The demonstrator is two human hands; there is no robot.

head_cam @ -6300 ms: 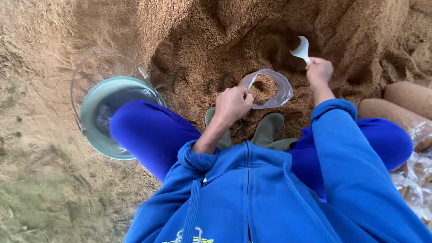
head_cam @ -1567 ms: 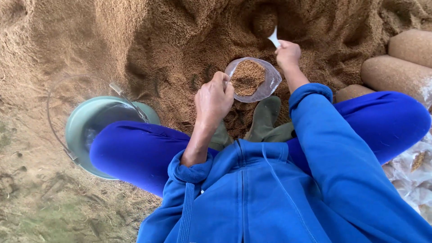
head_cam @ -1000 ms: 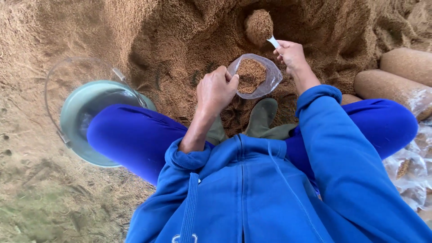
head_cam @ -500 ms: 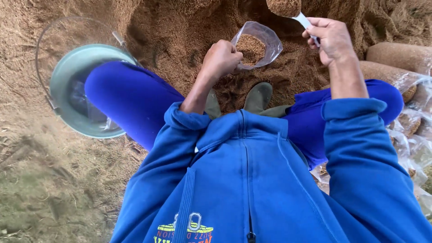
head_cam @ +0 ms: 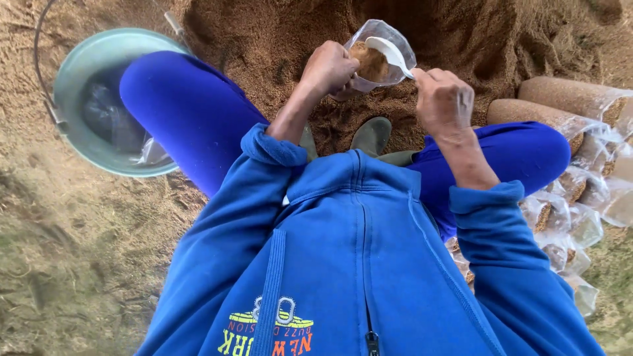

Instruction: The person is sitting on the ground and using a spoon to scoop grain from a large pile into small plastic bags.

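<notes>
My left hand (head_cam: 328, 68) grips the rim of a clear plastic bag (head_cam: 393, 41) that stands open and holds brown sawdust-like material. My right hand (head_cam: 443, 100) holds a white scoop (head_cam: 389, 54) by its handle, with the bowl of the scoop tipped over the bag's mouth. Both hands are above a big heap of the same brown material (head_cam: 277, 39). My blue sleeves and blue trouser legs fill the middle of the view.
A pale green bucket (head_cam: 76, 66) with a wire handle and plastic bags inside stands at the left, partly behind my left knee. Several filled clear bags (head_cam: 573, 99) lie stacked at the right. Dark shoes (head_cam: 372, 134) rest on the heap's edge.
My right hand scooped material from the heap and brought the scoop over the bag's mouth, where it now tips. The left hand kept hold of the bag.
</notes>
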